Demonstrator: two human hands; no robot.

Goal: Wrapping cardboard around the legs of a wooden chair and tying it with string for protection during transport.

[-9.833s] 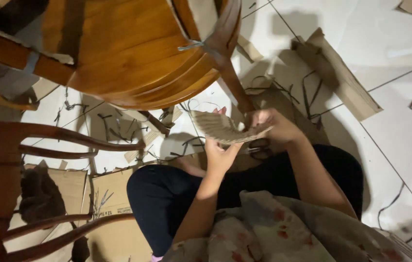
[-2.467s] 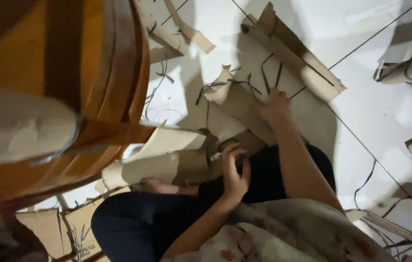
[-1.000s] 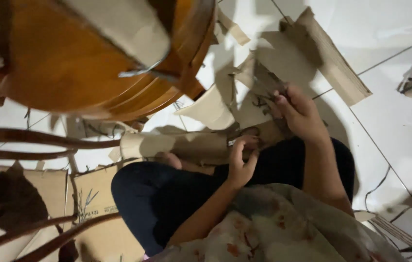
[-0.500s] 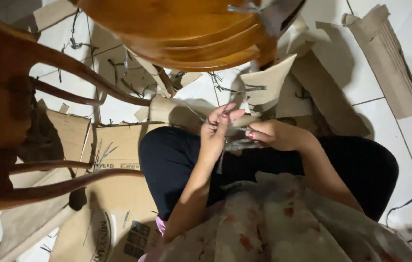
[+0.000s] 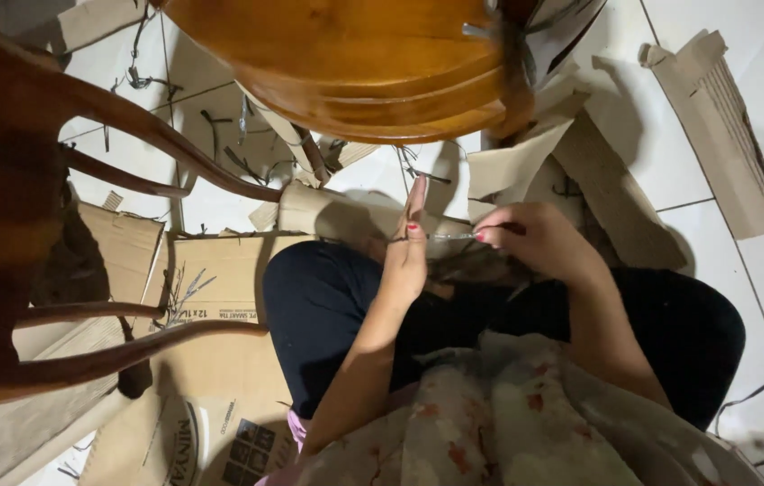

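Brown cardboard scraps (image 5: pixel 715 126) lie scattered over the white tiled floor (image 5: pixel 733 270), where a person sits with legs in dark trousers folded. Between the two hands runs a thin grey strip (image 5: pixel 443 237), stretched level just above the lap. The left hand (image 5: pixel 407 256) stands upright, its thumb and fingers pinching one end of the strip; the right hand (image 5: pixel 539 241) is curled, fingers nipping the other end. A wooden chair (image 5: pixel 346 54) stands close in front, and a flattened cardboard box (image 5: pixel 211 270) lies to the left.

White tiled floor (image 5: pixel 724 270), wooden chairs (image 5: pixel 346 54)
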